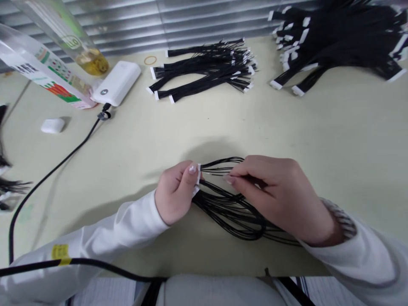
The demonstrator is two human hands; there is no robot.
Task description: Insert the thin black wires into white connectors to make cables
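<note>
My left hand (176,190) pinches a white connector (199,173) between thumb and fingers. Black wires (239,214) run from it to the right and loop back below my right hand. A second white connector piece (195,191) shows just under the first. My right hand (270,187) is closed, its thumb and forefinger pinching one thin black wire (216,174). That wire's bare metal tip points left, a short gap away from the connector's face.
Black wire harnesses (204,70) lie at the back middle, and a larger pile (341,38) at the back right. On the left are a white power bank (117,83) with a black cable (57,168), two bottles (47,70) and a white case (52,125).
</note>
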